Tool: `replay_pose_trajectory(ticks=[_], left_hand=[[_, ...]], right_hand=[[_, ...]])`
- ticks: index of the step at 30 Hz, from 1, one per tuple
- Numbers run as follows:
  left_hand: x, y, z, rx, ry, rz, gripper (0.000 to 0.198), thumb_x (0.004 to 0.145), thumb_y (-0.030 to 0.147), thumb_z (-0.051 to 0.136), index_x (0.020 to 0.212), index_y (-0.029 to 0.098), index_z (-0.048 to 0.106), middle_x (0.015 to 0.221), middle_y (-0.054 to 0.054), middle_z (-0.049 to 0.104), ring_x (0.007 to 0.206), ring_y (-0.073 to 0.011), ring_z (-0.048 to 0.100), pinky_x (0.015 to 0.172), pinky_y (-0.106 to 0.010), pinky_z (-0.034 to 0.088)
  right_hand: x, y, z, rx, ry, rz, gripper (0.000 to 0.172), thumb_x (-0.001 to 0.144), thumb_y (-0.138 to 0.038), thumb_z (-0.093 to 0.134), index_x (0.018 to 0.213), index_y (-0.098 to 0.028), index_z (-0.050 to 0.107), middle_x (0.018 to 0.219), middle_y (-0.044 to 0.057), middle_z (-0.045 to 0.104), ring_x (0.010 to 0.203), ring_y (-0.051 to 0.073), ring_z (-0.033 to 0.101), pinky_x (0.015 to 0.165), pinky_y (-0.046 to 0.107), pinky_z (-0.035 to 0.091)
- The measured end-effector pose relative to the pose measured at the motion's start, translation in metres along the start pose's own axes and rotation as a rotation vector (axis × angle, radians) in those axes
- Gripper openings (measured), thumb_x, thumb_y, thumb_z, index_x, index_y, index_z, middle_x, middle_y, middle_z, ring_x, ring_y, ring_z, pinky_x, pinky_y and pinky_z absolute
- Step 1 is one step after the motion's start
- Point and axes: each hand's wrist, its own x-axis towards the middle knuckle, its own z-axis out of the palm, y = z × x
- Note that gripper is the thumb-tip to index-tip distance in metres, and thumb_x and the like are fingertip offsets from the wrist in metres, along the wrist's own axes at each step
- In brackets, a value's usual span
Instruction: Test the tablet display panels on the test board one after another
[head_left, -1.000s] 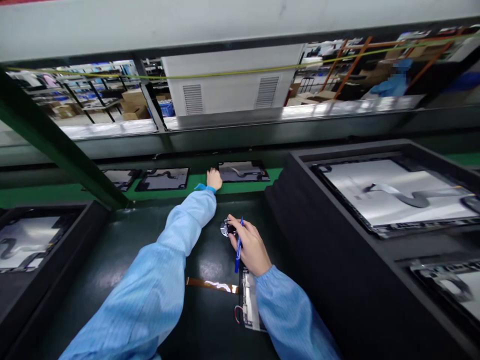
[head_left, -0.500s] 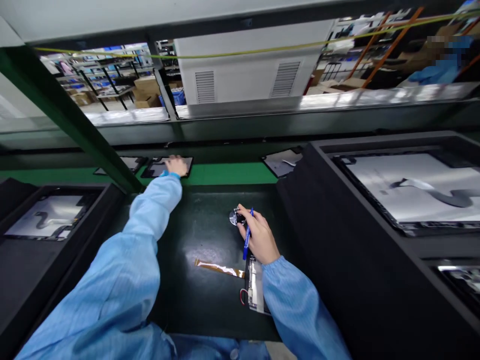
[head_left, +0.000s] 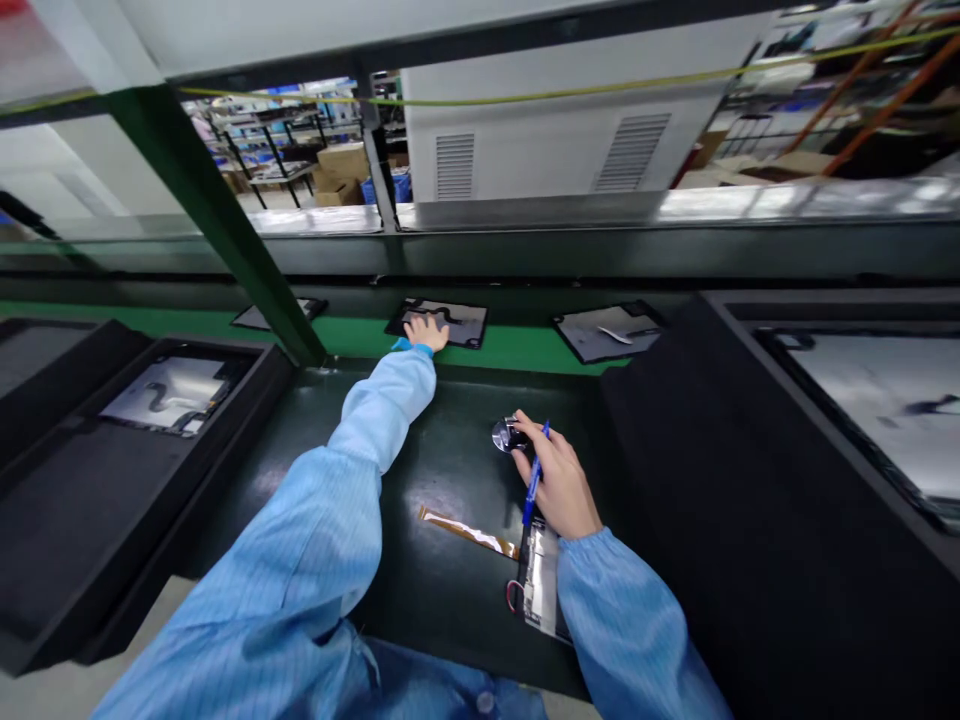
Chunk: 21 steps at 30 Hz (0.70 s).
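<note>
Across the green conveyor belt (head_left: 517,350), the left hand (head_left: 426,332) lies palm down on a black-framed display panel (head_left: 461,312). Half a second ago its fingers covered the panel's right half; now they sit at the near edge, leaving the dark ribbon on the panel in view. The head has also turned, so everything has slid rightward in the view, and a second panel (head_left: 607,332), earlier partly hidden behind the black foam tray (head_left: 675,450), now shows whole on the belt.

The left arm reaches straight out in its pale blue striped sleeve (head_left: 375,410), its grip flat and open. The right hand (head_left: 559,490) stays closed around a blue pen (head_left: 532,490), whose lower end points down toward the dark worktop (head_left: 450,440). Its fingertips (head_left: 521,425) touch a small round shiny part (head_left: 506,435) lying at their edge; what that part is cannot be told. Below that hand lie an amber ribbon cable (head_left: 469,530) and a narrow circuit board (head_left: 540,585) with a red wire loop (head_left: 511,597), the board just under the right sleeve (head_left: 615,620).
</note>
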Motion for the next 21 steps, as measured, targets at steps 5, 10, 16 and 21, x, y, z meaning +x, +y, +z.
replay_pose_trajectory(ticks=[5,10,16,21], left_hand=[[-0.066,-0.021,-0.053,-0.210,-0.174,0.123,0.062,0.096,0.035,0.058,0.153,0.018,0.040,0.166,-0.010,0.028,0.154,-0.0239,0.022,0.125,-0.038,0.020],[-0.170,-0.138,-0.160,-0.592,-0.084,0.045,0.058,0.090,0.030,0.062,0.146,0.023,0.050,0.155,-0.005,0.049,0.140,-0.0198,0.048,0.113,-0.030,0.042],[-0.235,-0.281,-0.232,-0.697,0.519,-0.648,0.019,0.092,0.023,0.064,0.107,0.012,0.065,0.103,-0.009,0.068,0.091,-0.0182,0.067,0.079,-0.035,0.058],[-0.214,-0.305,-0.219,-0.641,0.521,-0.602,0.034,0.096,0.037,0.063,0.122,0.015,0.061,0.117,-0.009,0.064,0.096,-0.0204,0.066,0.081,-0.040,0.059]], right_hand=[[-0.001,-0.008,-0.011,-0.016,0.063,-0.011,0.039,0.101,-0.032,0.051,0.138,-0.019,0.053,0.141,0.012,0.062,0.121,0.029,0.062,0.101,0.046,0.053],[0.001,-0.027,-0.034,0.034,0.151,-0.048,0.039,0.100,-0.035,0.054,0.135,-0.018,0.057,0.137,0.011,0.065,0.113,0.027,0.067,0.100,0.040,0.053],[-0.014,-0.044,-0.044,0.122,0.030,-0.081,0.027,0.101,-0.041,0.053,0.115,-0.023,0.067,0.101,0.003,0.075,0.085,0.019,0.075,0.080,0.028,0.056],[-0.046,-0.061,-0.033,0.139,-0.157,-0.159,0.026,0.102,-0.042,0.047,0.111,-0.026,0.067,0.087,0.002,0.074,0.068,0.018,0.074,0.060,0.028,0.058]])
